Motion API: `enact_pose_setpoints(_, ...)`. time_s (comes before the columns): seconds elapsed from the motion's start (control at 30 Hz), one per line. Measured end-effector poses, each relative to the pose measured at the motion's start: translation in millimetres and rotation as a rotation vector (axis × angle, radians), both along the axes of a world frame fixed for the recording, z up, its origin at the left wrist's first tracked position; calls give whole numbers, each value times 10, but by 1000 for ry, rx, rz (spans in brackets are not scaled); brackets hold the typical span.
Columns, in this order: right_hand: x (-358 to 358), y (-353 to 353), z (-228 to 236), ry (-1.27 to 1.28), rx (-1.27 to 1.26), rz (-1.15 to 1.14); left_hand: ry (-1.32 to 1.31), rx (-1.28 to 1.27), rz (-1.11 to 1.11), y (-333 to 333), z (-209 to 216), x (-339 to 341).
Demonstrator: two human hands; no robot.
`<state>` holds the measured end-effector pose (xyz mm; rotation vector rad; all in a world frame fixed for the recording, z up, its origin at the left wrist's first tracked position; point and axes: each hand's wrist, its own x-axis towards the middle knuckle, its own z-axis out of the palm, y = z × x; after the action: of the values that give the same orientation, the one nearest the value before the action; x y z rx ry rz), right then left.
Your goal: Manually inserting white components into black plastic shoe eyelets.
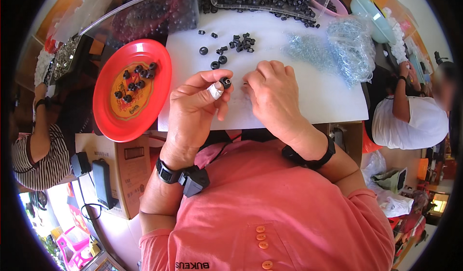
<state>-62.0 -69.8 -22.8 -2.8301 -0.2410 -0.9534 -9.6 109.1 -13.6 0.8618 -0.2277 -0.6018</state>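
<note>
My left hand (195, 99), its thumb wrapped in white tape, pinches a small black round plastic part (225, 82) with a hole in its end, just above the white tabletop (193, 116). To its right, my right hand (276, 90) has its fingers curled and pressed together near the table. Whatever lies between those fingertips is hidden or too small to name. Beyond the hands, several loose black plastic parts (242, 43) are scattered, some ring-like and some stubby. A red plate (161, 70) to the left bears several assembled-looking black pieces (140, 84).
Clear bins (185, 10) of black parts stand at the far side. Small clear bluish pieces (306, 49) spread beside a filled plastic bag (351, 46) at right. A teal basin (371, 17) sits behind it. Two other people (410, 119) work at either side. A cardboard box (126, 169) stands at lower left.
</note>
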Motion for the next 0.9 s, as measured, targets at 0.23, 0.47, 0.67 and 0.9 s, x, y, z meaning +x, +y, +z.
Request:
enact_pose_setpoints(0.23, -26, -57, -46, 9, 21, 115, 1, -75, -53, -124, -40, -16)
enact_pose_setpoints(0.47, -7, -120, 4, 45, 166, 154, 21, 16, -12, -171, 0, 28)
enact_pose_setpoints(0.67, 83, -265, 311, 165, 785, 309, -15, 136, 27, -193, 6, -9)
enact_pose_setpoints(0.9, 108, -123, 338, 226, 937, 379, -17, 150, 23, -191, 9, -22)
